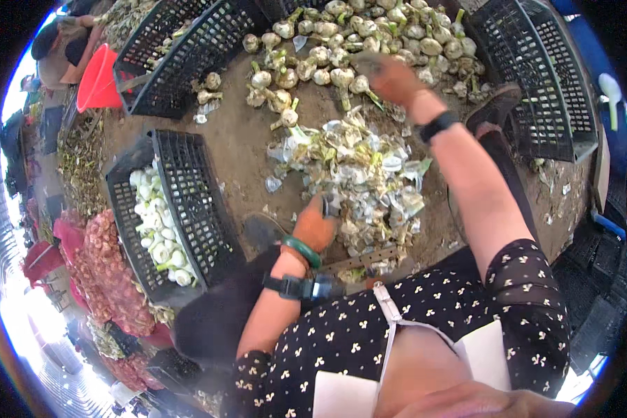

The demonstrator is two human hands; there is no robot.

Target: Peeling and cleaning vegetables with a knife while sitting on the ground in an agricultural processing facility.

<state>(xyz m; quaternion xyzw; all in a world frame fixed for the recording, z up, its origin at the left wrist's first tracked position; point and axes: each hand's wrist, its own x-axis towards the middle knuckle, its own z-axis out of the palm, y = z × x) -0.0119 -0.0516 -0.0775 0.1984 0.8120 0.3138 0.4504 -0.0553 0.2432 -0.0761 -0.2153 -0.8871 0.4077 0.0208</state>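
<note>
My right hand (395, 80) stretches out over the heap of untrimmed garlic bulbs (430, 46) at the far side, its fingers blurred and partly lost among the bulbs. Closer to me, my left hand (316, 226) is closed at the near left edge of the pile of dry garlic skins (373, 164). Something small and dark shows at its fingertips; I cannot make out what it is. Left of that hand, a black plastic crate (194, 198) holds cleaned white garlic bulbs (161, 230).
More black crates stand at the far left (181, 52) and far right (529, 76). Beyond the left crates is a red bucket (99, 80), with a person near it. Full mesh sacks (108, 272) lie at the left. A metal strip (361, 261) lies before me.
</note>
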